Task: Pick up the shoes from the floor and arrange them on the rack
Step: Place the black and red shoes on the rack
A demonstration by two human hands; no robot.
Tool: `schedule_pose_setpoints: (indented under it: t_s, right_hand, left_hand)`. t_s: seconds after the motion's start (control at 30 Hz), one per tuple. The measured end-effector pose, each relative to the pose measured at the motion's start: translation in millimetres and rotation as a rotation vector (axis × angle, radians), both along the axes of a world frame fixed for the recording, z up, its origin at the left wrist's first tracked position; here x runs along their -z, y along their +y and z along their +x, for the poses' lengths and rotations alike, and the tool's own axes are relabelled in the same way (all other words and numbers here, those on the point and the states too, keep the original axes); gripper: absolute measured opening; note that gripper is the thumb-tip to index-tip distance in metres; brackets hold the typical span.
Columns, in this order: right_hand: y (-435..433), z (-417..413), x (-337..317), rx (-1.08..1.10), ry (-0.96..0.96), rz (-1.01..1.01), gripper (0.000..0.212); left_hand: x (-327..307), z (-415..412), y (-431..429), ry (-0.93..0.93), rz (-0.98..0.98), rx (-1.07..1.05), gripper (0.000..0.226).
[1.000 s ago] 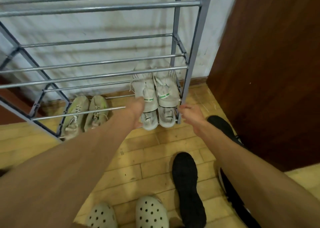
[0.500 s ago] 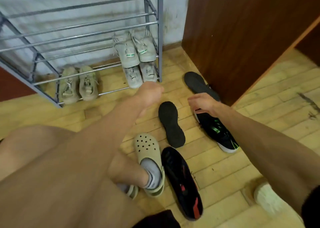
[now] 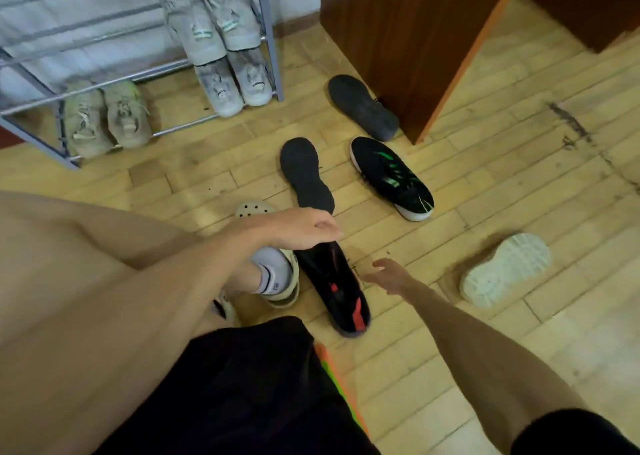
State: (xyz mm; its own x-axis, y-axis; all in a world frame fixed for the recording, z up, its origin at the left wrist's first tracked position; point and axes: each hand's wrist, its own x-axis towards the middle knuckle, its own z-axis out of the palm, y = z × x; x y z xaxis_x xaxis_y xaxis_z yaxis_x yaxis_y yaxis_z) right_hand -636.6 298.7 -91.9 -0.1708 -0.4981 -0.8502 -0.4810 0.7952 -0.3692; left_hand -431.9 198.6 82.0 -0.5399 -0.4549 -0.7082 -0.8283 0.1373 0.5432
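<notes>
Both hands have come back toward me since half a second ago, away from the rack and the green-striped shoe, and now meet at the black shoe with red marks. It lies on the wooden floor just beside my clogged foot, long and dark, with a red patch near its close end.

My left hand sits over its far end with fingers curled downward; whether they actually grip the shoe I cannot tell. My right hand hovers just beside its right edge, fingers spread and holding nothing.

Farther out, a black shoe lies sole up, another dark one lies against the brown cabinet, and a pale shoe shows its white sole. On the rack stand white pairs and a beige pair.
</notes>
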Motion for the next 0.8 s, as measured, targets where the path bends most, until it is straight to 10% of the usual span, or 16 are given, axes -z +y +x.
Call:
schedule_pose_setpoints:
  t_s: [0.13, 0.8]
  right_hand:
    - [13.6, 46.7, 20.4, -0.312, 0.147, -0.003, 0.082]
    - [-39.7, -59.7, -80.5, -0.431, 0.356, 0.001, 0.043]
  left_hand:
    - [8.1, -9.8, -0.9, -0.047, -0.015, 0.058, 0.046]
    - [1.5, -33.0, -17.8, 0.031, -0.233, -0.181, 0.041]
